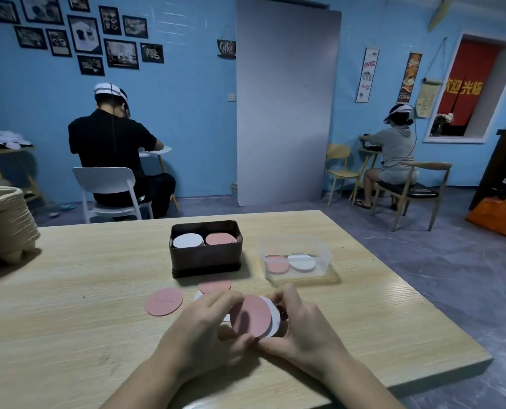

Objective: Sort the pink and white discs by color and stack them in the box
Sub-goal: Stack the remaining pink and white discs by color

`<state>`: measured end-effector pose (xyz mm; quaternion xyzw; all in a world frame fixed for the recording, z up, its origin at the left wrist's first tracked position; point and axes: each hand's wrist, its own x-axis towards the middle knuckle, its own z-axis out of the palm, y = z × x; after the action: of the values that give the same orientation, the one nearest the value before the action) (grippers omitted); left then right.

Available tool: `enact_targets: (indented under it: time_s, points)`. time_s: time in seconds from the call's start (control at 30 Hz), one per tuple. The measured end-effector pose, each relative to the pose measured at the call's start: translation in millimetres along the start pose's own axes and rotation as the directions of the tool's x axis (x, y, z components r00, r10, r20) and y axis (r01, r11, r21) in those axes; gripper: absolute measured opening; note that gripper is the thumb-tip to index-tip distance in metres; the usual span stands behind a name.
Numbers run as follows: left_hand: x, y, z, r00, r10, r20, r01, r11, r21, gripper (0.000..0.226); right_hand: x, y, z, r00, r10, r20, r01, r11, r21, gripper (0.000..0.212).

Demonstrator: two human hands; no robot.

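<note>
**Pink disc (pixel 250 315) and white disc (pixel 275 318) gripped in both hands over the table (pixel 83 305)**

Nearest the camera, the left hand (pixel 204 329) curls its fingers over the pink disc's upper left edge, with the thumb at the lower edge. The right hand (pixel 302 326) wraps curled fingers round the right side of the white disc, thumb below. The pink disc sits in front and covers most of the white one. The pair is tilted toward the camera, close to the table's near edge.

Just past the left hand, three more discs lie flat on the wood. A lone pink (pixel 164 301) lies by itself to the left. A far pink (pixel 215 286) lies just in front of the box (pixel 206 261). A white sliver (pixel 198 296) shows between the far pink and the left fingers, mostly hidden.

The dark box stands open at mid-table. Inside, a white stack (pixel 187 241) fills the left side and a pink stack (pixel 220 239) the right, side by side.

Right of the box, a clear tub (pixel 322 249) holds a tub pink (pixel 277 264) and a tub white (pixel 302 261), their edges overlapping.

Pulp trays (pixel 4 219) are piled at the table's left edge.

Beyond the table, a person in black (pixel 110 143) and a person in grey (pixel 396 143) sit with their backs turned at small tables by the blue wall. A grey board (pixel 284 98) leans between them.
</note>
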<state>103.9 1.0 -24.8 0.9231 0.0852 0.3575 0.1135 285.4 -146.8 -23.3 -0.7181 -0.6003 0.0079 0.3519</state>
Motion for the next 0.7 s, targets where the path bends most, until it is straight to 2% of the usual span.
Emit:
enact_targets:
  time_s: [0.07,0.23,0.4,0.53,0.7]
  points:
    - [1,0,4,0.999,0.027,0.019,-0.027,1.0,-0.007,0.047,0,-1,-1,1.0,-0.021,0.009,0.021,1.0,0.007,0.067]
    - [5,-1,11,0.994,0.104,0.036,-0.105,0.994,0.018,0.048,1,-1,-2,0.99,-0.142,0.018,0.143,0.989,-0.041,0.05]
    - [-3,-2,2,0.996,-0.021,0.091,0.028,0.997,-0.072,0.041,-2,4,-2,0.988,-0.153,-0.006,0.153,0.988,-0.029,0.06]
    - [-7,-3,2,0.994,-0.064,0.093,0.076,0.989,-0.128,0.035,-2,2,-4,0.977,-0.215,-0.012,0.214,0.976,-0.046,0.046]
    - [-11,-7,10,0.987,-0.114,0.117,0.133,0.977,-0.169,0.039,-3,-1,-5,0.975,-0.214,-0.052,0.213,0.977,-0.032,0.045]
